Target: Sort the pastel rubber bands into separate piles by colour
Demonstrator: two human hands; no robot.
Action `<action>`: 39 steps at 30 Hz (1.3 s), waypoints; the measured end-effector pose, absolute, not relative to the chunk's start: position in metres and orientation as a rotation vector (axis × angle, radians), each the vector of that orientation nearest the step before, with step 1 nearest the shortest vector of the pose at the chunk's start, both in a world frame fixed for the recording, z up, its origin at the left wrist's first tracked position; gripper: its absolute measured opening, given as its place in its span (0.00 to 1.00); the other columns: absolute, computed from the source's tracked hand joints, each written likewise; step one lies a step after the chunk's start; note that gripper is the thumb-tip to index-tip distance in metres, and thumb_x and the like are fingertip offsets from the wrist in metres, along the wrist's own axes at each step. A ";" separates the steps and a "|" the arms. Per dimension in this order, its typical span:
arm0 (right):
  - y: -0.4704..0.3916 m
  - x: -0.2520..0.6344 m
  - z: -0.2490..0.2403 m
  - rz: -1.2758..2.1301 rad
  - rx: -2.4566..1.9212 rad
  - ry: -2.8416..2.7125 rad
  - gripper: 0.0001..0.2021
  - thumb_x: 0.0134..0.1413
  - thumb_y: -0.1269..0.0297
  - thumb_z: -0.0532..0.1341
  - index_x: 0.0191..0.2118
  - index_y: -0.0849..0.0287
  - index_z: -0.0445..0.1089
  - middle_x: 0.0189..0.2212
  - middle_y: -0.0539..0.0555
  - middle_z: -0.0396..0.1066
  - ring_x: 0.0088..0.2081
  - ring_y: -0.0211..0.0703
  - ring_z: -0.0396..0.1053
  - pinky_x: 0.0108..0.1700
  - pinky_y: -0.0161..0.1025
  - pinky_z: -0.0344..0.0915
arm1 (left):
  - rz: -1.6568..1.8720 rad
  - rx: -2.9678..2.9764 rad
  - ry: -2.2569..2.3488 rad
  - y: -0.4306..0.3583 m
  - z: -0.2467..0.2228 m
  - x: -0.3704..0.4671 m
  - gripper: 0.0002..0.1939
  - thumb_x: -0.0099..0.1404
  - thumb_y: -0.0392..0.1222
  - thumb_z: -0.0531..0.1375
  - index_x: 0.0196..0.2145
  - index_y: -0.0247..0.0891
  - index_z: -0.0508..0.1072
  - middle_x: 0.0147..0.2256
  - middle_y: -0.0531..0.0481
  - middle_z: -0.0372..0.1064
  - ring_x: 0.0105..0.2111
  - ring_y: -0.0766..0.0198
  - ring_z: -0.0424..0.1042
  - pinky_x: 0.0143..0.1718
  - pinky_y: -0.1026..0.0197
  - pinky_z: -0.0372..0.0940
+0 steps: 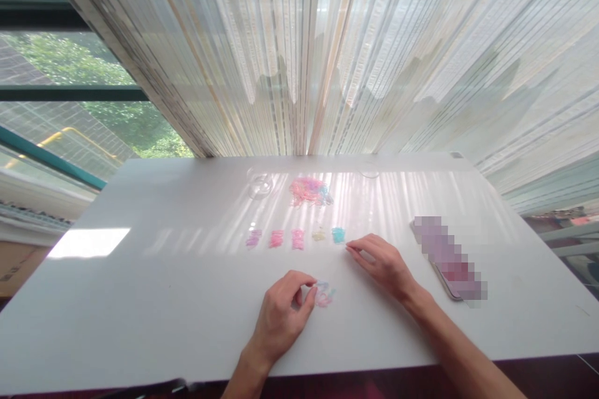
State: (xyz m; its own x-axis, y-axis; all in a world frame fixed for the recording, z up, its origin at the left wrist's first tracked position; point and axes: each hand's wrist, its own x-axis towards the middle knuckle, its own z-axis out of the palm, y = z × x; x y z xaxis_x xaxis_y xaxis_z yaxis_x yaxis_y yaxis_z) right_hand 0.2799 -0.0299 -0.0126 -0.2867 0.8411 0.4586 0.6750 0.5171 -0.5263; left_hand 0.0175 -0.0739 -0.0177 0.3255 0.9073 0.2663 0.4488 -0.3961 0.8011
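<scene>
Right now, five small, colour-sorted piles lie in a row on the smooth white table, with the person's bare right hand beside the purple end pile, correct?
Not quite: the head view shows the bare right hand beside the small turquoise pile, at the row's other end.

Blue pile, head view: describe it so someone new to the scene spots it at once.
On the white table, below the curtain, is a row of five small piles. The blue pile sits at its right end, beside the right hand. It is the row's only blue one; the yellow pile next to it is much paler.
</scene>
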 end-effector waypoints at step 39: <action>-0.031 0.265 -0.022 0.413 -1.461 -1.797 0.06 0.65 0.60 0.61 0.40 0.54 0.75 0.31 0.54 0.70 0.34 0.46 0.71 0.30 0.40 0.71 | 0.896 2.043 1.219 -0.073 -0.013 0.019 0.06 0.72 0.37 0.56 0.41 0.39 0.74 0.31 0.49 0.72 0.25 0.67 0.67 0.29 0.64 0.66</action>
